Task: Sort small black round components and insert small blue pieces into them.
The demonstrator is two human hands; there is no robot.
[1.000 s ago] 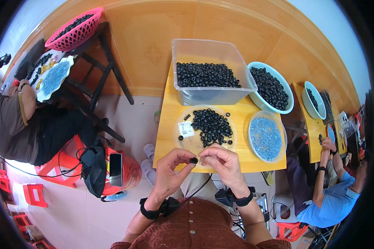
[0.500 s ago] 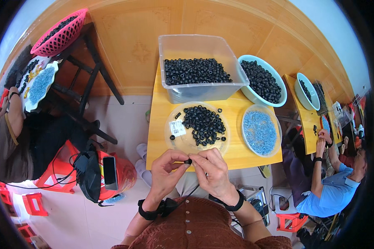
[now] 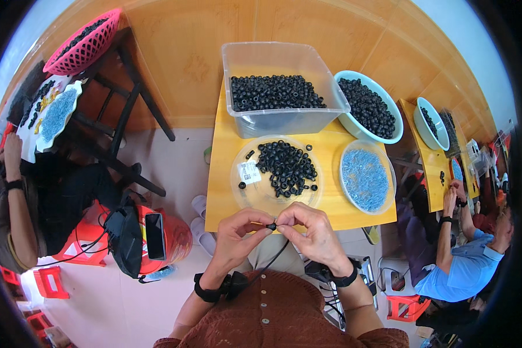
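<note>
My left hand and my right hand meet fingertip to fingertip over the near edge of a small yellow table. Between the fingertips sits one small black ring-shaped bead, pinched from both sides. A thin dark cord hangs down from it toward my lap. Just beyond my hands lies a clear round lid carrying a heap of black beads.
A clear tub of black beads stands at the table's far edge, with a pale blue bowl of black beads and a clear dish of small blue pieces. Other people sit left and right; a pink basket rests on a stool.
My hands have stayed pinched together on the bead and cord. The view has shifted, so the table and tubs sit a little differently in the picture.
</note>
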